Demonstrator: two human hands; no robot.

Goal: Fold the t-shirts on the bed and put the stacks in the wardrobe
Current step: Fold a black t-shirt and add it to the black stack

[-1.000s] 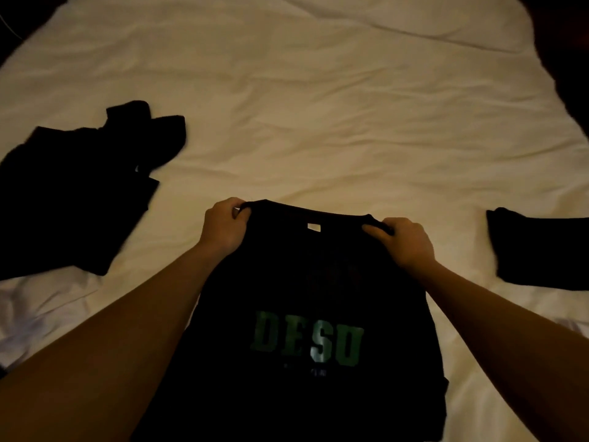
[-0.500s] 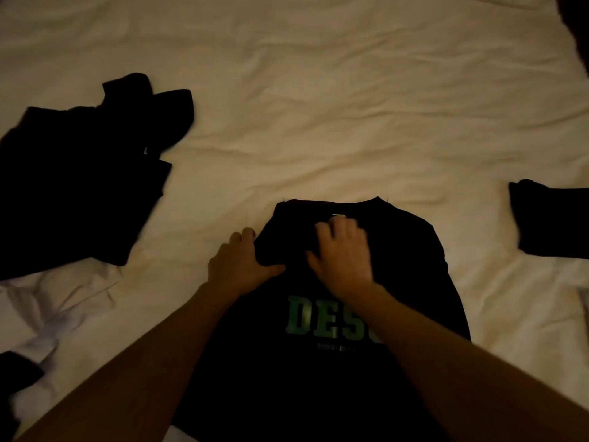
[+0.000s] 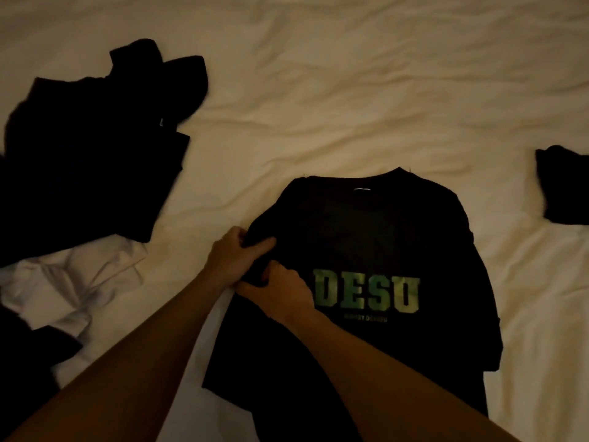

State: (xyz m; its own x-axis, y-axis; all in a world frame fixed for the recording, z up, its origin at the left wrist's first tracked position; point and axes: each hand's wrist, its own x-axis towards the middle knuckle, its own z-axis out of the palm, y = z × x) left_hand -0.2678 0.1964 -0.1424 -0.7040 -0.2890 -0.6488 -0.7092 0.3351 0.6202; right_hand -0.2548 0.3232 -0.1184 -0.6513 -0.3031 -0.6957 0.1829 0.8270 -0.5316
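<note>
**Currently on the bed: one printed t-shirt in hand, other garments around**

Head view, surroundings. Cream bed sheet, wrinkled, fills the frame. Upper left: heap of dark garments, unfolded, one sleeve sticking up toward the top. Lower left: white garment, crumpled, partly under the dark heap. Bottom left corner: another dark piece, cut off by the frame edge; what it is cannot be told. Right edge, mid-height: folded dark garment, well apart from the hands. Both forearms enter from the bottom edge and cover the shirt's lower left part.

Head view, task item. Black t-shirt, lower centre, lying flat with collar toward the top of the frame, green "DESU" lettering face up. Its sleeve on the picture's left is bunched at the shirt's edge. Left hand grips that bunched cloth, thumb over the fold. Right hand lies just below and beside it, touching it, fingers curled and pinching the same cloth, left of the lettering.
</note>
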